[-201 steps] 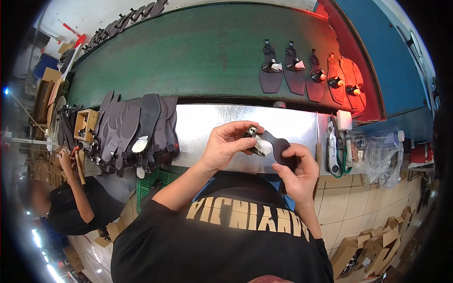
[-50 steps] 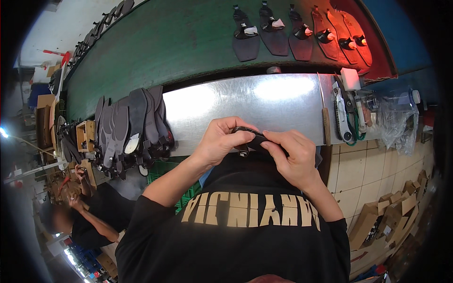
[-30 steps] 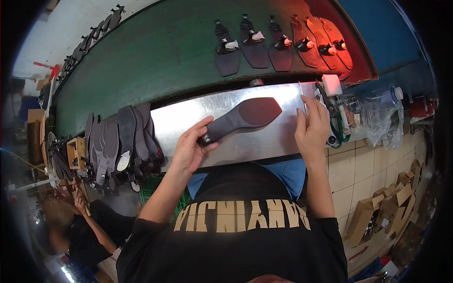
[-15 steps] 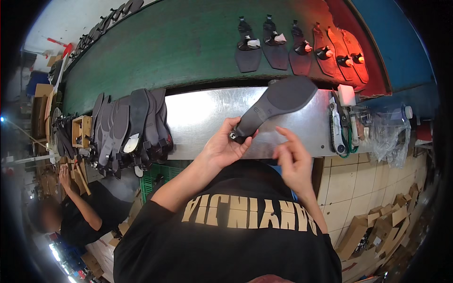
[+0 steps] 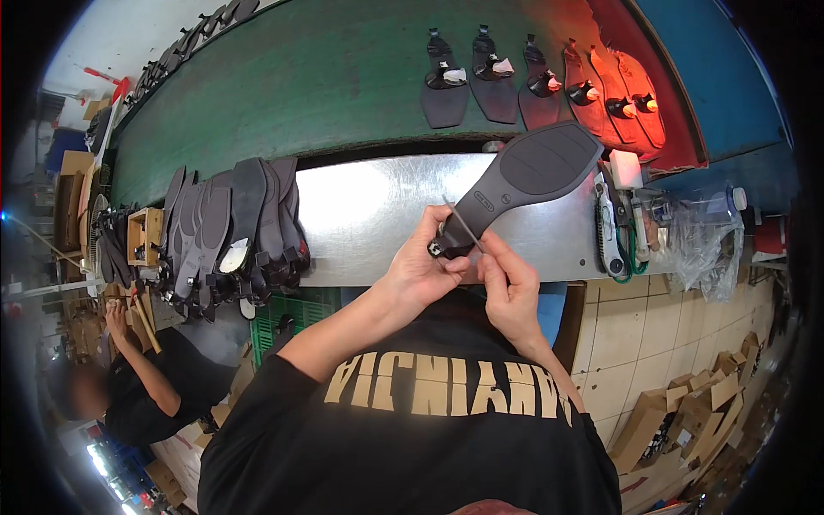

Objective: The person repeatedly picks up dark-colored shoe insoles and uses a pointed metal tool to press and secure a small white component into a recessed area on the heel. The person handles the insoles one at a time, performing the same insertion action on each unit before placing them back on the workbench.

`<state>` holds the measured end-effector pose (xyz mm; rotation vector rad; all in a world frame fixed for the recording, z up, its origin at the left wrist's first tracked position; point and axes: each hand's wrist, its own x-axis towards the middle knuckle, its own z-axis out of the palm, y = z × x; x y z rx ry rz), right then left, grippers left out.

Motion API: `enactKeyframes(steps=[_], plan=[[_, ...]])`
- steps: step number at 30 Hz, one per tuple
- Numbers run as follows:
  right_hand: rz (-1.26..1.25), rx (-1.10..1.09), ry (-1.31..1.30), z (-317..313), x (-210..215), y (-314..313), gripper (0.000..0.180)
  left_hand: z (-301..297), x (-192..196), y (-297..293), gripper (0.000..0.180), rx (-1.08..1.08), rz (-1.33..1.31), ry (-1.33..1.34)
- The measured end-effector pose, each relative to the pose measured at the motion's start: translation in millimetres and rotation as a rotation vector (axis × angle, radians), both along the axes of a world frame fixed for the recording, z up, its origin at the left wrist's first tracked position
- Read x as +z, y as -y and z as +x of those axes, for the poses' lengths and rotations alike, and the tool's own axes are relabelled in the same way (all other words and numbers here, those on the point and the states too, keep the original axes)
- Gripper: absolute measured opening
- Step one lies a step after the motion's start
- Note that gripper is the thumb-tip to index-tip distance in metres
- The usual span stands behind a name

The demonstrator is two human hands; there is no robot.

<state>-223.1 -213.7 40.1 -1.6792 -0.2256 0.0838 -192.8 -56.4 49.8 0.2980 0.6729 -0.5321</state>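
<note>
A dark sole [image 5: 549, 161] is held above the metal desk [image 5: 360, 202], its long axis running diagonally: the narrow heel end points toward the person and to the left, the broad, squared toe end away and to the right. The face with the large rounded panel is turned up to the camera. The left hand [image 5: 419, 268] has its fingers closed around the heel end, beside a small shiny piece [image 5: 435, 248].

The right hand [image 5: 512, 292] pinches the near end of a thin, rod-like tool [image 5: 462, 219] between thumb and fingers. That tool slants across the sole's narrow part, crosswise to the long axis; whether it touches the sole cannot be told.

Beyond the desk, six sandals [image 5: 445, 105] stand in a row on a green surface [image 5: 283, 94], strap ends pointing away, the right-hand ones in red light. A pile of soles [image 5: 216, 210] lies to the left; a utility knife [image 5: 609, 230] and a clear plastic bag [image 5: 705, 249] lie to the right.
</note>
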Motion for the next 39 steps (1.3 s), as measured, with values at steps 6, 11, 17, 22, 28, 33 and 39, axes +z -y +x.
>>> enactKeyframes(steps=[6, 11, 17, 22, 28, 33, 39], plan=[[0.574, 0.040, -0.507, 1.3, 2.1, 10.8, 0.032, 1.9, 9.9, 6.6, 0.022, 0.016, 0.305, 0.053], [0.520, 0.229, -0.627, 2.3, 20.0, 9.7, 0.044, 7.9, 2.2, 2.5, 0.038, 0.023, 0.591, 0.344], [0.563, 0.164, -0.722, -2.2, 26.8, -8.5, 0.046, 13.5, 1.6, 13.2, 0.059, 0.171, 0.823, 0.531], [0.771, 0.078, -0.764, 2.4, 21.7, -1.4, 0.029, 14.1, -7.2, 13.1, 0.060, 0.199, 0.826, 0.562], [0.119, 0.090, -0.255, 3.4, 23.5, 8.3, 0.013, 13.7, 1.4, 2.9, 0.065, 0.126, 0.699, 0.382], [-0.420, -0.024, 0.383, 4.3, 18.2, 1.3, 0.011, 12.6, 2.4, -1.1, 0.070, 0.160, 0.711, 0.512], [-0.323, 0.188, 0.466, -0.3, 28.6, -1.1, 0.011, 19.0, 2.8, -8.3, 0.075, 0.080, 0.569, 0.401]])
